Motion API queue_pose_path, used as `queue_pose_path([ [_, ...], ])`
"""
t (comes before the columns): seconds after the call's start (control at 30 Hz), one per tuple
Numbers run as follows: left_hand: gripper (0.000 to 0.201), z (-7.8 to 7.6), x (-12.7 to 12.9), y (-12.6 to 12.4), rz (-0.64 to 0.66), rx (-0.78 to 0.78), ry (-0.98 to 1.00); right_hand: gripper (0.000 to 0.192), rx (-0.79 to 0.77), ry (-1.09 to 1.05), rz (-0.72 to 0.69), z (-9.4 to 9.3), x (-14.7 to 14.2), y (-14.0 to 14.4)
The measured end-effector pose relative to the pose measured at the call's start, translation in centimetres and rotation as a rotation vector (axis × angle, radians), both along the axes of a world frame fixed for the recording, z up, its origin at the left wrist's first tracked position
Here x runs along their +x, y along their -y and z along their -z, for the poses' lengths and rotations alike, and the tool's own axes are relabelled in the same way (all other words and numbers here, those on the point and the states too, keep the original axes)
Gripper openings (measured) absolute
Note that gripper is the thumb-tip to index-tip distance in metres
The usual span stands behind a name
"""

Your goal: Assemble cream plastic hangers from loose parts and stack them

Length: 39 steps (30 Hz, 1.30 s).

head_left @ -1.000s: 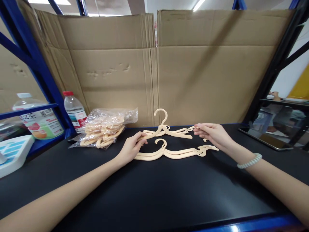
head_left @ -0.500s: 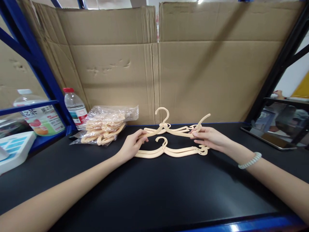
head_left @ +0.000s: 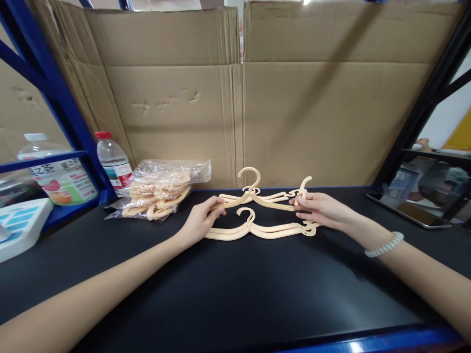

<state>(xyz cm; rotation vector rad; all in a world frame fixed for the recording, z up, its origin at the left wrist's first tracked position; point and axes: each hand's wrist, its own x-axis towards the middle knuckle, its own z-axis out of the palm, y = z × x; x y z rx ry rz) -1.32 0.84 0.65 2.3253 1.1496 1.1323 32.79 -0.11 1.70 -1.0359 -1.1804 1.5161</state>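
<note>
Two cream plastic hangers lie on the black tabletop (head_left: 235, 294). My left hand (head_left: 200, 223) pinches the left arm of the far hanger (head_left: 253, 196), and my right hand (head_left: 320, 210) holds its right end, where a small piece sticks upward between my fingers. The near hanger (head_left: 257, 229) lies flat just in front, touching both hands' fingertips area. A bead bracelet (head_left: 384, 245) circles my right wrist.
A clear plastic bag of more cream hangers (head_left: 160, 191) sits at the back left. Beside it stands a water bottle with a red cap (head_left: 113, 162). Cardboard sheets (head_left: 294, 98) wall the back. Blue shelf posts (head_left: 55, 93) stand left; a tablet (head_left: 415, 208) lies right.
My right hand closed on the far hanger's right end and the end piece swung upward. The left hand stayed on the left arm. The far hanger lifted slightly.
</note>
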Motion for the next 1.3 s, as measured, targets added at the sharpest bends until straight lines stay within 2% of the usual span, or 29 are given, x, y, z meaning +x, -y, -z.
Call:
queue_pose_path([
  [0.23, 0.015, -0.1, 0.1, 0.1, -0.003, 0.013, -0.002, 0.022, -0.077, 0.005, -0.063, -0.4, -0.3, 0.4],
  [0.5, 0.014, -0.2, 0.2, 0.2, 0.008, 0.032, -0.011, 0.022, -0.043, 0.037, -0.093, -0.4, -0.7, 0.7],
  [0.9, 0.015, -0.4, 0.3, 0.4, 0.040, 0.047, -0.053, 0.025, 0.124, 0.161, 0.138, -0.4, -1.7, 1.1],
  [1.0, 0.017, -0.4, 0.4, 0.7, 0.031, 0.072, -0.100, 0.024, 0.141, 0.114, 0.140, -0.2, -1.7, 0.9],
  [1.13, 0.021, -0.6, 0.4, 1.1, -0.002, 0.106, -0.201, 0.019, 0.114, 0.042, 0.077, -0.3, -1.3, 0.7],
  [1.3, 0.027, -2.6, -0.2, 1.7, -0.071, 0.211, -0.467, 0.021, 0.181, -0.019, 0.048, -1.2, -0.5, 0.7],
])
